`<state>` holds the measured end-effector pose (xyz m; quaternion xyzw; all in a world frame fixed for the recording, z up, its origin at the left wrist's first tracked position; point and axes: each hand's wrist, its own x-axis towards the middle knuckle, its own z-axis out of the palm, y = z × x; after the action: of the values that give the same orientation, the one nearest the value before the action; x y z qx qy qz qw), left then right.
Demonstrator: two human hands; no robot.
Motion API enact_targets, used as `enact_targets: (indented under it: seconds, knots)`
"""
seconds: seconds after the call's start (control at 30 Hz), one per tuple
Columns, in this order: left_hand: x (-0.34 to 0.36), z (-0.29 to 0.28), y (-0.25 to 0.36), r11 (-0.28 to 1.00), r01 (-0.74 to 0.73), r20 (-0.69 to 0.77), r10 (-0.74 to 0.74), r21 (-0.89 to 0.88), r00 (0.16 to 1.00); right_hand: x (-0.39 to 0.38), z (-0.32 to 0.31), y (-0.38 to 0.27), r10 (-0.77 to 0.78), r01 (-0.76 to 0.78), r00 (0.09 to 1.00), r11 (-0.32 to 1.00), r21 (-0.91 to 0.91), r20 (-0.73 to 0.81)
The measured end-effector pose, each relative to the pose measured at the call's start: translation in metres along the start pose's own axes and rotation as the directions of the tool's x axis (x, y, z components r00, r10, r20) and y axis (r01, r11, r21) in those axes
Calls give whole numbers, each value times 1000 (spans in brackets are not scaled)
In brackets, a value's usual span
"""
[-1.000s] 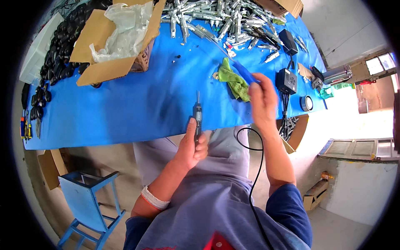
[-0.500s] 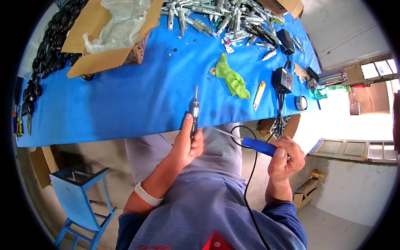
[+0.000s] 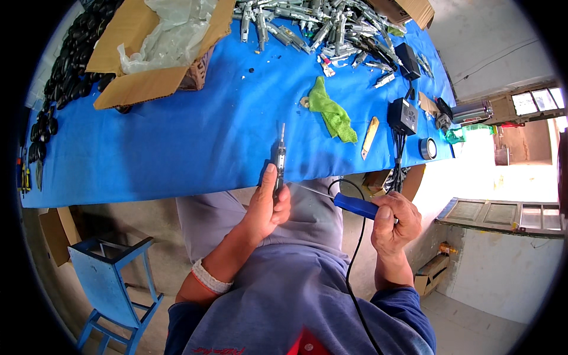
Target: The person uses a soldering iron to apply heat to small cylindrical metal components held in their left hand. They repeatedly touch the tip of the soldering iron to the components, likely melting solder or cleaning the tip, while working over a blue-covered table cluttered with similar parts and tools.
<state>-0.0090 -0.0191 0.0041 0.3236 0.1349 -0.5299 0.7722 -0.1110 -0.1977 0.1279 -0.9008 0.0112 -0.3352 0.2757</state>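
Observation:
My left hand (image 3: 266, 210) is closed around a slim dark-and-silver mechanism (image 3: 280, 168), held upright with its narrow shaft pointing up, just in front of the table's near edge. My right hand (image 3: 396, 222) grips a blue-handled tool (image 3: 353, 204) lower right, its thin metal shaft angled left toward the mechanism; whether the tip touches it I cannot tell. A black cord (image 3: 358, 254) loops below the tool and runs down over my shirt. On the blue-covered table (image 3: 165, 148) lie a green cloth (image 3: 331, 112) and a yellow blade-like piece (image 3: 370, 137).
A pile of metal mechanisms (image 3: 319, 26) fills the back, beside an open carton (image 3: 136, 89) with plastic sheeting. Dark rounded parts (image 3: 71, 77) line the left. Black power units (image 3: 404, 115) and a round metal item (image 3: 428, 148) are at right. A blue chair (image 3: 109, 284) stands lower left.
My right hand with the blue tool has come down from over the table to beside my left hand, then shifted slightly left. The yellow piece is now visible.

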Motion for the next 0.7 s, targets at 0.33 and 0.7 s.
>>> enact_targets:
  seconds: [0.33,0.7]
  knots:
    - [0,-1,-1,1000,-3,-7,3,-4,1000,2,6,1,-17,16,1000,1000,-24,-5]
    - [0,0,-1,1000,-8,-9,8,7,1000,1,8,2,-13,13,1000,999,-34,-23]
